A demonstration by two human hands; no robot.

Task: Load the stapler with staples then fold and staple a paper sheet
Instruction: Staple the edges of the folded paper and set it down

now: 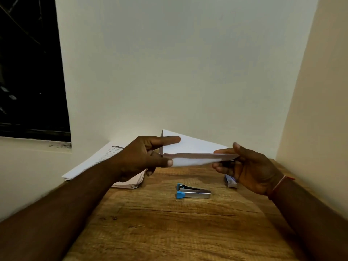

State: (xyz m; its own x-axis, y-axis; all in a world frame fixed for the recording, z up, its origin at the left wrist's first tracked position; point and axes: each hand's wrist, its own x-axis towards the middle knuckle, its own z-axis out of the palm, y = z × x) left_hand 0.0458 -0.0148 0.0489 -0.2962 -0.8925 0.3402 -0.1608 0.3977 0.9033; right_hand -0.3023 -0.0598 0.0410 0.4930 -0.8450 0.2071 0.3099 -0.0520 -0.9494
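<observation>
You hold the half-folded paper sheet (190,146) by both ends.
It's light and floppy; your left hand (143,157) and right hand (250,166) each pinch an end, so grip near the crease.

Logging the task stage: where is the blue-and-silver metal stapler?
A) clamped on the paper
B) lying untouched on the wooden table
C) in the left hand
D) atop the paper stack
B: the blue-and-silver metal stapler lies on the wooden table, while the left hand and right hand hold the folded white paper sheet in the air.
</observation>
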